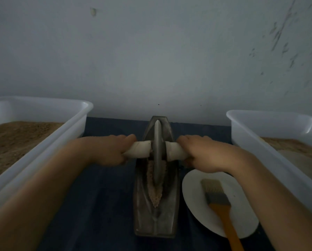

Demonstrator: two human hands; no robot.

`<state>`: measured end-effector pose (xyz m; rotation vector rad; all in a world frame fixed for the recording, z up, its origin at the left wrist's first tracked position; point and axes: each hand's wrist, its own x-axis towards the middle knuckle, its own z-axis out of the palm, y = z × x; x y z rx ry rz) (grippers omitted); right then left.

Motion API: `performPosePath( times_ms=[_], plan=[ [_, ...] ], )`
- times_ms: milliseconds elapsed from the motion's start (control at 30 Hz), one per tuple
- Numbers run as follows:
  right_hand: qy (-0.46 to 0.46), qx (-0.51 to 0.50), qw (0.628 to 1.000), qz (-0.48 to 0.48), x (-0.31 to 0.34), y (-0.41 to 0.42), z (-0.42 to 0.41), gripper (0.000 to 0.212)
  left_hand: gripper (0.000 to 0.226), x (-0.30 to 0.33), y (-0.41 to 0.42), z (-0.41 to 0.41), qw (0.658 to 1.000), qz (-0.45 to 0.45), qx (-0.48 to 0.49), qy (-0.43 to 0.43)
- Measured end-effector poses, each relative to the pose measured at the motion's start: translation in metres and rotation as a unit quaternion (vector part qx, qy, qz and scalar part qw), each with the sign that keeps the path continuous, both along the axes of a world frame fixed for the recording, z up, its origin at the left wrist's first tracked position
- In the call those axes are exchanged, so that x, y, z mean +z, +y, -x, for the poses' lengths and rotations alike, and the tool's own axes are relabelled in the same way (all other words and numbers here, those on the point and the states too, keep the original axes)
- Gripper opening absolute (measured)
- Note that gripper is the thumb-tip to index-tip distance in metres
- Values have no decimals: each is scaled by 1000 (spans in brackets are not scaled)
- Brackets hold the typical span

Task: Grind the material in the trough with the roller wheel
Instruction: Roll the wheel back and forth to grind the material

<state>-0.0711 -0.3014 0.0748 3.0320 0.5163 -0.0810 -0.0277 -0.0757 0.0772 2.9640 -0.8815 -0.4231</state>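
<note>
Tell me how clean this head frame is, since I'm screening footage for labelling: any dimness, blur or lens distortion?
Head view: dim, bluish light; both forearms and the left hand and right hand look soft; wide-angle bending splays the two white plastic tubs; the grey metal roller wheel stays legible.

Nothing readable to be found here tbh, no text, labels, brands or numbers can be made out on anything.
</note>
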Motion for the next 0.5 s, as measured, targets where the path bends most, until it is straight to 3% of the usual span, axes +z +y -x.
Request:
performPosePath(
  times_ms=[133, 267, 400, 500],
  plan=[
    [-140, -6, 990, 9, -22, -5, -25, 41, 38, -27, -8, -22, 986, 23, 54, -154],
    [-198, -7, 980, -31, -34, -11, -38, 51, 45, -46, -12, -33, 946, 62, 51, -316],
    [-194, -14, 980, -33, -37, -12, -37, 48, 49, -47, -14, -32, 934, 57, 43, -349],
    [-161, -18, 987, -9, -31, -9, -30, 40, 45, -39, -12, -25, 951, 36, 39, -305]
  ],
)
